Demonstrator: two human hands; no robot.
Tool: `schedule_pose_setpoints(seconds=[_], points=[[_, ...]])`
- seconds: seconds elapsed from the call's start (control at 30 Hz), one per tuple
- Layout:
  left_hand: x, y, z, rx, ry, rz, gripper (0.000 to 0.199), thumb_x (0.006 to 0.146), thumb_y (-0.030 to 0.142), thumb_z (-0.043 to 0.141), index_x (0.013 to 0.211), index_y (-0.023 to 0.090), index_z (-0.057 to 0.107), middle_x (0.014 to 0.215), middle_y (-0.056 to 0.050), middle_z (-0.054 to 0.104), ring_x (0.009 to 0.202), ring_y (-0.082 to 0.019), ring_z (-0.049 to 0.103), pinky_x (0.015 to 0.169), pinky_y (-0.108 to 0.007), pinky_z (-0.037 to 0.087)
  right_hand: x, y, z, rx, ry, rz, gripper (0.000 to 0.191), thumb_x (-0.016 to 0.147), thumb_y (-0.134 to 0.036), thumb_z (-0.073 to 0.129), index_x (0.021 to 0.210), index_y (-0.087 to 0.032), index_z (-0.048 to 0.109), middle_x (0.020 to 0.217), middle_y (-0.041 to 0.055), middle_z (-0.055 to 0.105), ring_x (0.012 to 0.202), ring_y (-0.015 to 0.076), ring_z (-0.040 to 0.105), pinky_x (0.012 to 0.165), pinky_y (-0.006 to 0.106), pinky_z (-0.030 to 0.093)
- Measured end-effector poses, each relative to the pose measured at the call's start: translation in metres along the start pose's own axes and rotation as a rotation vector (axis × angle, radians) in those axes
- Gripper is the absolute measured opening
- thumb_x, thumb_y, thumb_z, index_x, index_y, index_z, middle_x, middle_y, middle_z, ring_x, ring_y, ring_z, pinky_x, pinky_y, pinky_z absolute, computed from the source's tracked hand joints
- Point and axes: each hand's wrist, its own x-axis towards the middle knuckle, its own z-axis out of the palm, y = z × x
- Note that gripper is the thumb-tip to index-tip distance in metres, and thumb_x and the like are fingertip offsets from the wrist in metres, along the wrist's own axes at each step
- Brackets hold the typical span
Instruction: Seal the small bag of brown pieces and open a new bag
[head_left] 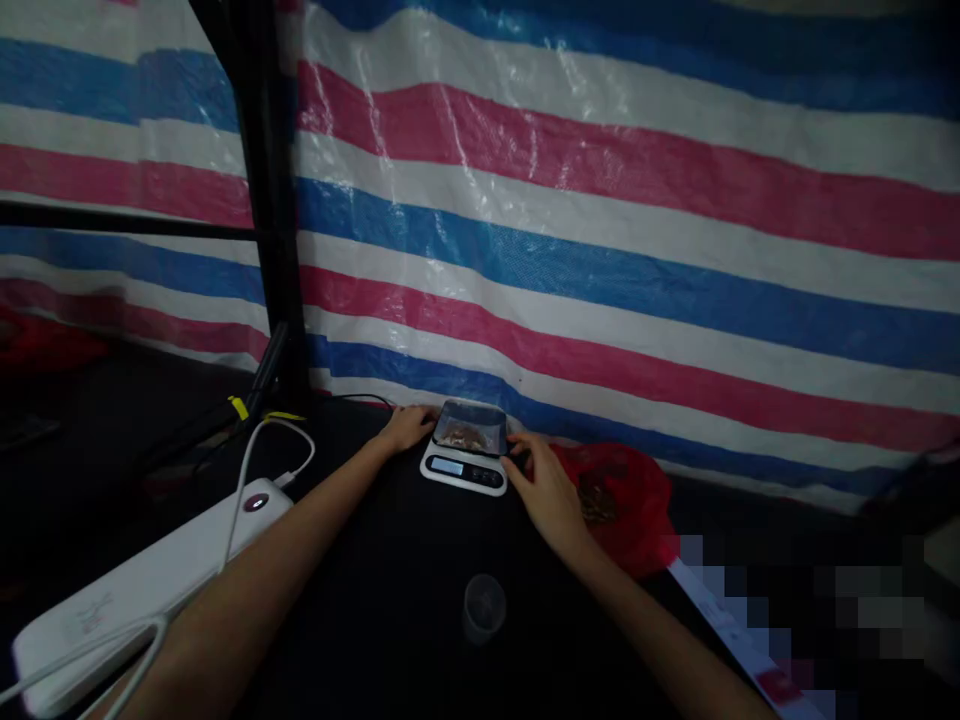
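Dimly, a small white digital scale (466, 474) stood on a black surface (375, 610) before a red, white and blue striped plastic sheet (622, 235). The left hand (407, 428) and right hand (550, 492), both half-curled, flanked it; whether either gripped it could not be told.

White scale (464, 473) with dark tray (491, 424) is flanked by left hand (407, 429) and right hand (547, 488); red bag (637, 500) and clear cup (484, 607) are seen nearby.
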Motion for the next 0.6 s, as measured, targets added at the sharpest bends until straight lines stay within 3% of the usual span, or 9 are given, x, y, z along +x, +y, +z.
schedule_pose_setpoints(seconds=[0.13, 0.2, 0.4, 0.47, 0.57, 0.6], points=[[0.0, 0.0, 0.0, 0.002, 0.001, 0.007, 0.032, 0.084, 0.03, 0.036, 0.107, 0.026, 0.057, 0.117, -0.002, 0.057, 0.109, -0.023, 0.049, 0.095, -0.04, 0.031, 0.015, -0.004, 0.002, -0.136, -0.124, 0.138, 0.032, 0.08, -0.047, 0.044, 0.099, -0.025, 0.056, 0.077, 0.0011, 0.063, 0.078, 0.0206, 0.059, 0.065, 0.031, 0.04], [0.001, -0.001, 0.001, -0.003, 0.003, 0.013, 0.033, 0.083, 0.029, 0.036, 0.109, 0.026, 0.056, 0.117, -0.002, 0.056, 0.109, -0.023, 0.049, 0.095, -0.041, 0.03, 0.024, -0.003, 0.006, -0.186, -0.155, 0.195, 0.034, 0.078, -0.05, 0.046, 0.096, -0.024, 0.059, 0.078, 0.0028, 0.064, 0.081, 0.0218, 0.06, 0.065, 0.03, 0.04], [-0.001, -0.003, 0.003, -0.036, 0.04, 0.04, 0.03, 0.081, 0.025, 0.039, 0.102, 0.022, 0.06, 0.11, -0.005, 0.059, 0.104, -0.023, 0.051, 0.092, -0.041, 0.033, 0.044, 0.006, 0.027, -0.07, -0.226, 0.19, 0.015, 0.075, -0.032, 0.055, 0.081, -0.022, 0.065, 0.077, 0.0016, 0.065, 0.077, 0.0173, 0.061, 0.063, 0.024, 0.04], [-0.001, 0.0, -0.003, -0.043, 0.204, 0.039, 0.028, 0.078, 0.02, 0.041, 0.1, 0.02, 0.06, 0.112, -0.007, 0.057, 0.107, -0.023, 0.049, 0.092, -0.041, 0.032, 0.046, 0.003, 0.031, -0.027, -0.165, 0.115, 0.011, 0.075, -0.023, 0.054, 0.079, -0.02, 0.063, 0.074, 0.0017, 0.064, 0.074, 0.0158, 0.06, 0.065, 0.024, 0.041], [0.001, 0.012, -0.02, -0.144, 0.547, 0.024, 0.028, 0.078, 0.019, 0.041, 0.099, 0.018, 0.059, 0.114, -0.008, 0.054, 0.11, -0.023, 0.045, 0.095, -0.042, 0.029, 0.05, -0.006, 0.033, -0.002, -0.011, -0.019, 0.01, 0.076, -0.015, 0.051, 0.079, -0.016, 0.06, 0.076, 0.0035, 0.061, 0.075, 0.0157, 0.057, 0.071, 0.026, 0.041], [0.003, 0.019, -0.027, -0.227, 0.582, 0.047, 0.027, 0.079, 0.023, 0.041, 0.098, 0.018, 0.06, 0.112, -0.008, 0.055, 0.109, -0.023, 0.046, 0.095, -0.04, 0.03, 0.052, -0.01, 0.033, 0.016, 0.04, -0.06, 0.01, 0.077, -0.014, 0.05, 0.079, -0.016, 0.06, 0.078, 0.0038, 0.059, 0.076, 0.0156, 0.057, 0.073, 0.026, 0.042]])
